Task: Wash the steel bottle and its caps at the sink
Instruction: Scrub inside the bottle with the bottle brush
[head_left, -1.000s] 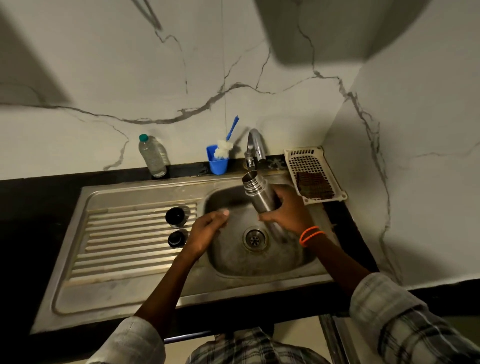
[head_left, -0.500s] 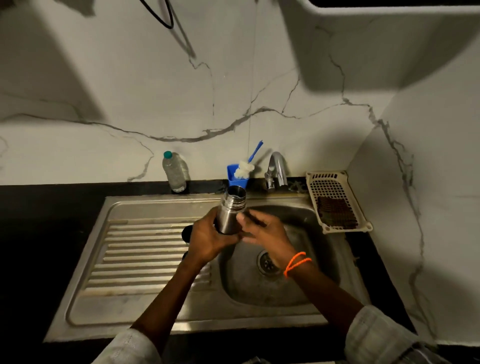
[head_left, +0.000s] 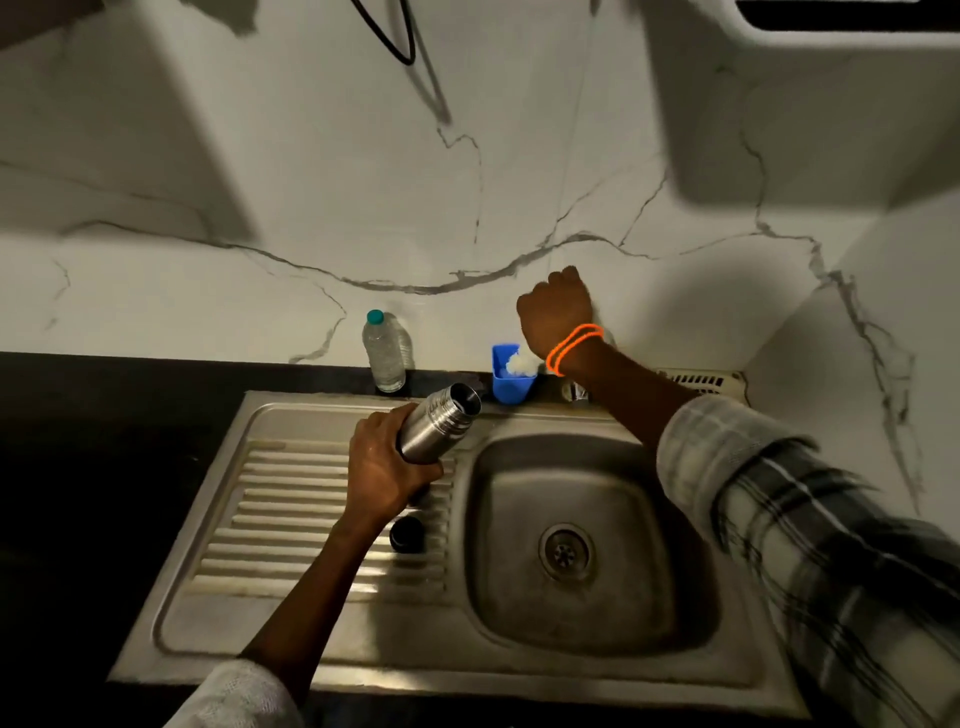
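Left hand grips the uncapped steel bottle at frame centre, over the drainboard; right hand is raised by the wall above the tap, grasp unclear. One cap waits unwashed; washing seems barely begun

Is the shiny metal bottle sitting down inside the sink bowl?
No, the left hand grips the steel bottle, tilted with its open mouth up, above the ribbed drainboard beside the bowl.
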